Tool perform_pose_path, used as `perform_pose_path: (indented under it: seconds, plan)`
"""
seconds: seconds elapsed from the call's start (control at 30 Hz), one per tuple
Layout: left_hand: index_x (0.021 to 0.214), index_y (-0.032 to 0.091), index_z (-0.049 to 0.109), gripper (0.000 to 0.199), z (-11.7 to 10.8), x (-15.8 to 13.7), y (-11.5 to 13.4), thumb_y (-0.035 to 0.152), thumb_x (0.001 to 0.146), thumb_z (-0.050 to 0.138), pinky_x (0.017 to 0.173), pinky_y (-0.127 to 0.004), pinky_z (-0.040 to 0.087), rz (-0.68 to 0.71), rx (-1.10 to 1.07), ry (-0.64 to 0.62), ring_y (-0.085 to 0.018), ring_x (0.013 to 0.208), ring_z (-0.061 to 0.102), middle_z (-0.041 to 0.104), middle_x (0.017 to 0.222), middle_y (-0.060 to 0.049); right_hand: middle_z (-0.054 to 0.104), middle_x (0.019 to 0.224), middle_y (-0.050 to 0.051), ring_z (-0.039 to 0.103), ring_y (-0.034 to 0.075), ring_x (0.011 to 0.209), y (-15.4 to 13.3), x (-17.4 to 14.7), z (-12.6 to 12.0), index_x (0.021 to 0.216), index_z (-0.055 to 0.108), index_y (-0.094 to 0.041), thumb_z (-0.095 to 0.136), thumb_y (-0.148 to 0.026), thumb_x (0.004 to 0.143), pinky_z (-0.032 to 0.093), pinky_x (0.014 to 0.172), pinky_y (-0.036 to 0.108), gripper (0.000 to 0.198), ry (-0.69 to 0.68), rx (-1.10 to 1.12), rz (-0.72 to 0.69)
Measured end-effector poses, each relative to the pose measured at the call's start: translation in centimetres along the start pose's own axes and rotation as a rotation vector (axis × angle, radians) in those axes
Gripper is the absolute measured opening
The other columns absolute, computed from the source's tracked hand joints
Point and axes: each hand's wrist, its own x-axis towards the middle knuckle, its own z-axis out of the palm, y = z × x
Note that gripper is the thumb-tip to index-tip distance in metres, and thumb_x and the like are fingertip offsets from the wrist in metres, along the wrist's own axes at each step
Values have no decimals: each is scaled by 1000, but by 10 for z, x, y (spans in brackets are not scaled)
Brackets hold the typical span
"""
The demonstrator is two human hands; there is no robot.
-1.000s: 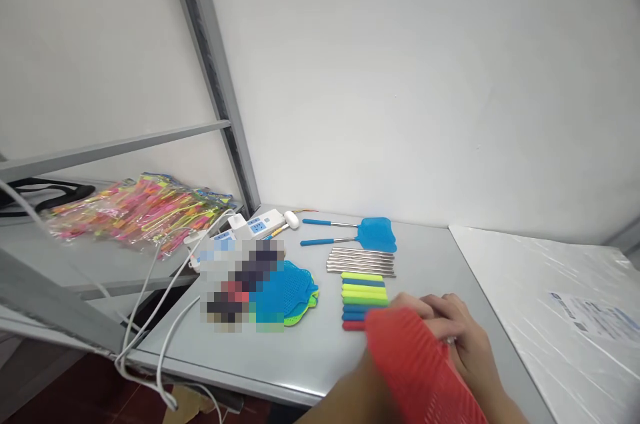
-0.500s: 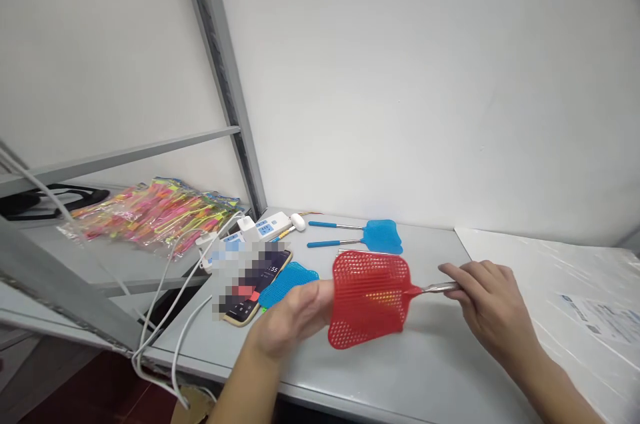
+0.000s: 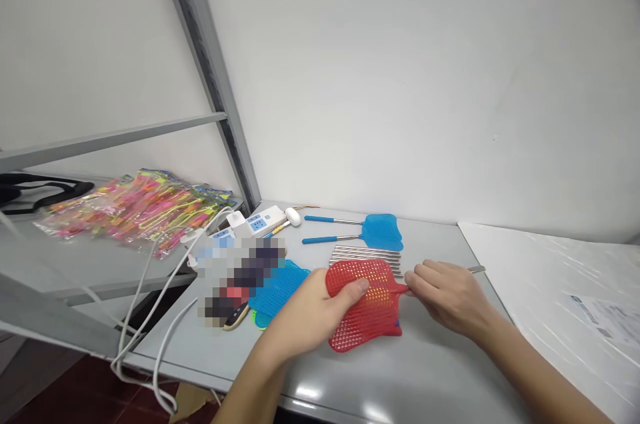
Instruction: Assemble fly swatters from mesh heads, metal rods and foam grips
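A red fly swatter head (image 3: 383, 317) is held above the grey table. My left hand (image 3: 313, 311) grips its left side, thumb on top and fingers hidden underneath. My right hand (image 3: 445, 291) is wrapped around the metal rod (image 3: 479, 269) near the swatter's neck; the rod's end sticks out to the right. Behind the red head lie several metal rods (image 3: 367, 255) in a row. Two blue fly swatters (image 3: 383, 232) with blue grips rest further back. Beside my left wrist are blue swatter heads (image 3: 280, 284), with a green edge showing below.
A partly blurred phone (image 3: 235, 317), a power strip (image 3: 267, 219) and a small white case (image 3: 293, 217) occupy the table's left. White cables (image 3: 160, 357) hang over the front edge. Colourful bagged items (image 3: 145, 211) fill the left shelf. A white plastic-covered sheet (image 3: 540, 271) covers the right side.
My left thumb has come over onto the red head. My right hand has slid left along the rod to the neck. The row of metal rods is now more visible.
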Motion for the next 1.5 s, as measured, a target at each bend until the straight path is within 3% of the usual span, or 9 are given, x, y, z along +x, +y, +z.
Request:
perform_pose_path:
  seconds: [0.4, 0.57, 0.67, 0.8, 0.93, 1.07, 1.17, 1.27, 1.5]
  plan:
    - [95, 18, 68, 32, -9, -10, 2, 47, 91, 53, 79, -30, 50, -41, 19, -79, -19, 81, 63, 71, 87, -4, 48, 61, -2, 33, 14, 57, -8, 5, -14, 81, 52, -19, 43, -12, 92, 18, 53, 31, 16, 58, -1, 18]
    - [100, 15, 64, 34, -5, -1, -7, 46, 91, 52, 77, -31, 52, -6, -110, -64, -19, 81, 65, 70, 91, -6, 51, 64, -1, 37, 14, 58, -10, 9, -33, 79, 50, -20, 44, -8, 89, 15, 53, 32, 16, -117, 26, 66]
    - [117, 16, 55, 40, 7, 7, -22, 47, 91, 52, 81, -38, 53, 45, -34, 171, -24, 92, 65, 67, 106, -10, 56, 68, -1, 42, 15, 59, -14, 12, -46, 84, 52, -20, 43, 0, 82, 14, 53, 31, 22, -247, 13, 103]
    - [137, 22, 40, 55, 33, -7, -23, 43, 89, 57, 108, -56, 31, 336, 655, 630, -33, 133, 39, 43, 142, -15, 61, 70, -1, 50, 15, 58, -29, 20, -63, 85, 52, -20, 45, 1, 78, 14, 51, 30, 24, -461, 87, 183]
    - [136, 23, 46, 57, 54, -33, -4, 50, 88, 56, 112, -65, 9, 526, 1228, 282, -35, 137, 30, 41, 147, -14, 68, 78, -1, 56, 15, 56, -46, 33, -76, 93, 52, -21, 48, -7, 83, 16, 50, 29, 18, -572, 257, 248]
    - [104, 13, 65, 25, 54, -30, 21, 8, 88, 46, 106, -58, 28, 321, 1378, 41, -30, 106, 61, 68, 107, -15, 68, 75, -2, 58, 15, 58, -48, 45, -71, 87, 52, -22, 44, -6, 85, 17, 50, 29, 18, -570, 263, 222]
    - [82, 13, 68, 24, 37, -13, 42, 10, 88, 45, 81, -42, 46, 123, 1277, -100, -27, 80, 66, 69, 80, -12, 68, 77, 0, 57, 14, 60, -37, 50, -63, 84, 53, -21, 42, -8, 89, 15, 50, 29, 18, -517, 198, 163]
    - [74, 17, 69, 29, 16, 1, 61, 34, 89, 52, 58, -27, 42, 127, 1192, -254, -19, 64, 62, 68, 70, -6, 65, 75, 0, 54, 13, 60, -25, 48, -66, 85, 53, -21, 39, -9, 92, 13, 50, 30, 20, -474, 118, 20]
    - [85, 19, 72, 28, -18, 11, 55, 44, 86, 59, 53, -20, 36, 138, 687, -784, -10, 59, 51, 60, 66, 3, 56, 67, 0, 42, 13, 53, -26, 41, -81, 85, 53, -19, 37, -5, 89, 15, 51, 32, 21, -362, 35, -281]
